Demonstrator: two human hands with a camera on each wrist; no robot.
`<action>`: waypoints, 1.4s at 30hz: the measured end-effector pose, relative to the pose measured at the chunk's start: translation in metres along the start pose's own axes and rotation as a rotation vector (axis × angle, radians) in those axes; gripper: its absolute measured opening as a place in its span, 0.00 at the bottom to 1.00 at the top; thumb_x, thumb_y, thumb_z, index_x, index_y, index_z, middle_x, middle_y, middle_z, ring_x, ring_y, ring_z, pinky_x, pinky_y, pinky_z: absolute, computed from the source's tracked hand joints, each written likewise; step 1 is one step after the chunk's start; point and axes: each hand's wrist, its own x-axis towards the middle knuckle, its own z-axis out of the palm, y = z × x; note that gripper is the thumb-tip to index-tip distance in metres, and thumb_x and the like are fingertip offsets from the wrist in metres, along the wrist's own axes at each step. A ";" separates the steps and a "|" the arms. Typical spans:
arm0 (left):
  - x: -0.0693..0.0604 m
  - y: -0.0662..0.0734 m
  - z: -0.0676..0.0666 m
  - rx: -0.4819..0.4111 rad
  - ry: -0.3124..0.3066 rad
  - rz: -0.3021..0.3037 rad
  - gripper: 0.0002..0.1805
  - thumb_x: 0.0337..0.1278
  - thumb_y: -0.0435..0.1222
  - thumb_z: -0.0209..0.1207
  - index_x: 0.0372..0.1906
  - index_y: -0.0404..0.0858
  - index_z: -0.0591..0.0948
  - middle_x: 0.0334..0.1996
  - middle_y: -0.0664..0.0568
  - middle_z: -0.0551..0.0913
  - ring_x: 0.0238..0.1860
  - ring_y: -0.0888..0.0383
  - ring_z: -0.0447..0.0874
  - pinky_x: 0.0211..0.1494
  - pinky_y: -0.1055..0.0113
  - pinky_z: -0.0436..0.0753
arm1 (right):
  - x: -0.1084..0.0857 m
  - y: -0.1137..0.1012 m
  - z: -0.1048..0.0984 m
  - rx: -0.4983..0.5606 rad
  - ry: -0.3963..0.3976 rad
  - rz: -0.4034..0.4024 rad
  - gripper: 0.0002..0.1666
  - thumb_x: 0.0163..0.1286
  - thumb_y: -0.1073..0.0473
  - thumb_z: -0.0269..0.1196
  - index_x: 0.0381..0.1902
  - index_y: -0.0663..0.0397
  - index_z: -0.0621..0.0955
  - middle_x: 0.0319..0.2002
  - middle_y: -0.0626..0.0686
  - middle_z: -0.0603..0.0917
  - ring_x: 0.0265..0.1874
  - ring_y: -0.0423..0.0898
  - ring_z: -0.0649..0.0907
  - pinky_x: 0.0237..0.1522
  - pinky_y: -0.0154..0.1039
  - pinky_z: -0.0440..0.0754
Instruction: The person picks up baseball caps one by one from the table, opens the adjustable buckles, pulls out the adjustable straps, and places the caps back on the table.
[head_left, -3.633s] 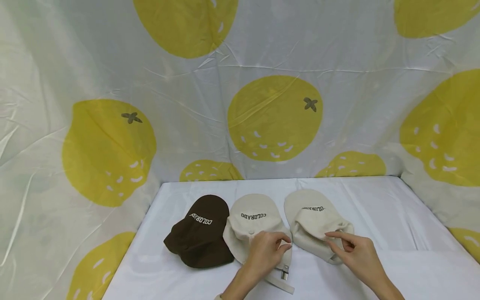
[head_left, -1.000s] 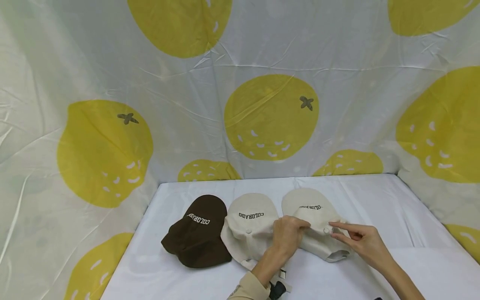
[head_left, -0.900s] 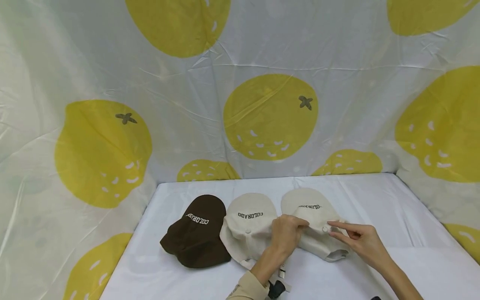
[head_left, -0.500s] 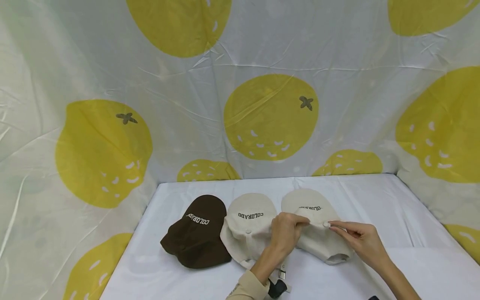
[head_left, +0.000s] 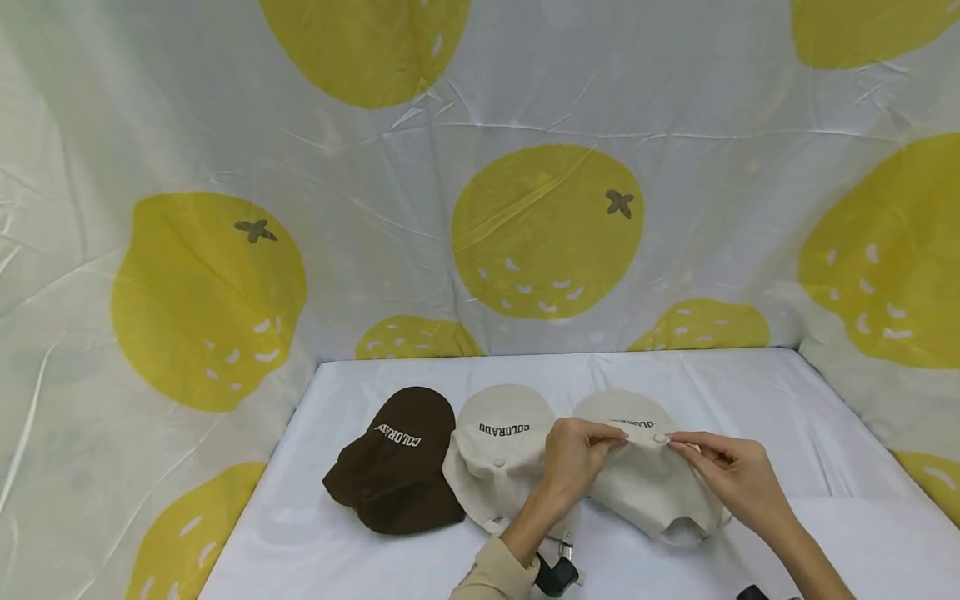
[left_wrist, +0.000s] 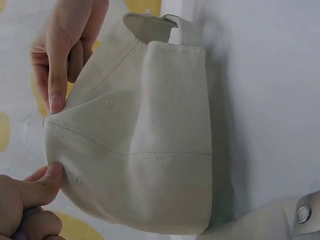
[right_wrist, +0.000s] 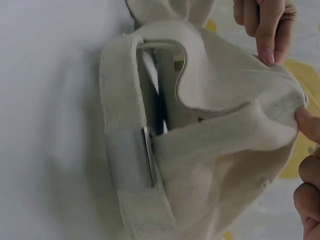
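The right-hand cream cap (head_left: 651, 487) is held by its crown between both hands, its crown drawn up and its back opening facing me. My left hand (head_left: 573, 458) pinches the crown's left side between thumb and fingers. Close to the top button (head_left: 660, 439), my right hand (head_left: 738, 475) pinches the fabric. In the left wrist view, both thumbs press on the crown of the cap (left_wrist: 165, 115). The right wrist view shows the back strap with a metal buckle (right_wrist: 131, 159) and part of the inside. A second cream cap (head_left: 498, 450) lies beside my left forearm, partly covered by it.
A dark brown cap (head_left: 405, 467) lettered COLORADO lies left of the middle cap, touching it. The caps are on a white-covered table (head_left: 810, 433). A lemon-print cloth (head_left: 375, 208) hangs behind and at the sides. The middle cap's strap end lies near the left wrist.
My left hand moved right from over the middle cap to the right-hand cap. My right hand closed on its crown by the button. The crown, earlier caved in, is pulled up and smoother.
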 end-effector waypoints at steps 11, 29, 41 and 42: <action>0.005 0.023 -0.023 -0.297 -0.078 -0.059 0.02 0.53 0.29 0.74 0.32 0.38 0.93 0.29 0.49 0.92 0.22 0.78 0.74 0.25 0.82 0.73 | 0.008 -0.026 -0.016 0.015 0.009 0.008 0.21 0.55 0.80 0.73 0.37 0.48 0.91 0.10 0.45 0.60 0.10 0.43 0.56 0.12 0.24 0.57; -0.001 0.036 -0.072 -0.625 -0.101 -0.025 0.04 0.55 0.30 0.74 0.34 0.31 0.92 0.21 0.37 0.87 0.16 0.72 0.59 0.23 0.79 0.64 | 0.023 -0.069 -0.015 0.162 0.107 -0.190 0.25 0.42 0.88 0.72 0.35 0.61 0.91 0.12 0.41 0.59 0.11 0.35 0.53 0.14 0.21 0.57; -0.009 0.037 -0.101 -0.674 -0.045 -0.013 0.06 0.56 0.28 0.72 0.36 0.27 0.91 0.32 0.35 0.91 0.23 0.71 0.79 0.30 0.80 0.77 | 0.040 -0.098 0.000 0.264 0.109 -0.223 0.24 0.43 0.88 0.71 0.35 0.63 0.90 0.12 0.43 0.59 0.12 0.37 0.52 0.14 0.22 0.56; -0.010 0.038 -0.103 -0.670 -0.041 -0.020 0.06 0.56 0.28 0.72 0.36 0.27 0.91 0.32 0.35 0.91 0.22 0.71 0.76 0.29 0.81 0.75 | 0.040 -0.099 0.001 0.265 0.110 -0.226 0.24 0.42 0.88 0.72 0.35 0.63 0.90 0.12 0.43 0.59 0.12 0.37 0.52 0.14 0.21 0.57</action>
